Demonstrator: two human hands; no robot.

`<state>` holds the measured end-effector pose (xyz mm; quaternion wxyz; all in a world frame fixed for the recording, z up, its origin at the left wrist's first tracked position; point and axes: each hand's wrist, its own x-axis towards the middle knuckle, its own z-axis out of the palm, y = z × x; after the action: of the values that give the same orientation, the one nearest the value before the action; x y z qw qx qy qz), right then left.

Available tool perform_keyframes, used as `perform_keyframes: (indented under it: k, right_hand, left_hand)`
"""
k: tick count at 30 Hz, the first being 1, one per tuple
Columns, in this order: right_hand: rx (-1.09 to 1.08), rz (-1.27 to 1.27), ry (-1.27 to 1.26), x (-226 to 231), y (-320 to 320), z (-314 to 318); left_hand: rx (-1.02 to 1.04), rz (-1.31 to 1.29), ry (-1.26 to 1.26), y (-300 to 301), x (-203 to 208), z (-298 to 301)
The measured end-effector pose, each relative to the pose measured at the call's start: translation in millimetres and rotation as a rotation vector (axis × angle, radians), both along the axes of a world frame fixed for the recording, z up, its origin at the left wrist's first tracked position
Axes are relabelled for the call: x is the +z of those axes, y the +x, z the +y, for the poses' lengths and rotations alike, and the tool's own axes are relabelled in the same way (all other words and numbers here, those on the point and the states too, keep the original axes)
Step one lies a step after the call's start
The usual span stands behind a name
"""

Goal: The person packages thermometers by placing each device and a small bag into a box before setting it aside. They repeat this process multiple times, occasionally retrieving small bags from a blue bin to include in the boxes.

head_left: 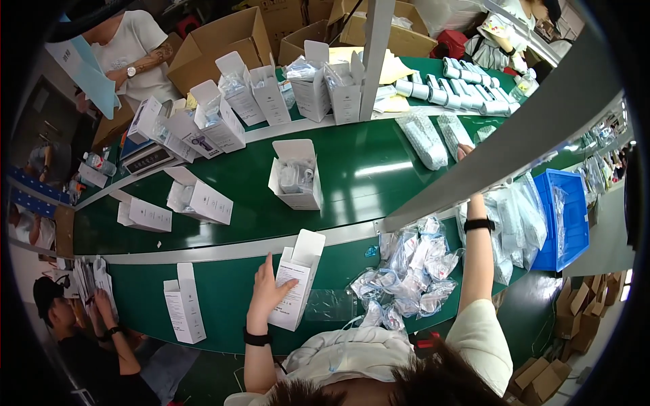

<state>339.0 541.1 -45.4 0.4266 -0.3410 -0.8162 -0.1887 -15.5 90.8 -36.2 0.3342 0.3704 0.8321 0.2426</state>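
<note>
My left hand (272, 292) grips an upright white carton (292, 304) at the front of the green bench, thumb across its printed face and fingers along its left side. The carton's top flap stands up. My right arm stretches far forward, and a grey metal post covers most of my right hand (464, 151). Its visible fingertips close on the near end of a bubble-wrapped packet (449, 128). Just left of that lies a larger bubble-wrapped packet (423, 141). Beside the carton is a flat clear bag (330, 306), next to a heap of clear-bagged parts (409, 274).
A filled open carton (296, 179) stands on the middle belt; more cartons (203, 196) sit left. Another white carton (184, 304) is at front left. The slanting grey post (501, 155) crosses my right side, near a blue crate (563, 220). Co-workers (74, 325) sit around.
</note>
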Motion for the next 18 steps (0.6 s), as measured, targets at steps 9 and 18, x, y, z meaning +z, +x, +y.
perform_keyframes:
  k: [9, 18]
  right_hand:
    - [-0.098, -0.388, -1.357, -3, -148, 63]
    - [-0.16, -0.108, -1.28, -9, -151, 26]
  left_hand:
    - [0.02, -0.678, 0.172, -5, -24, 18]
    - [0.029, -0.686, 0.257, 7, 31, 19]
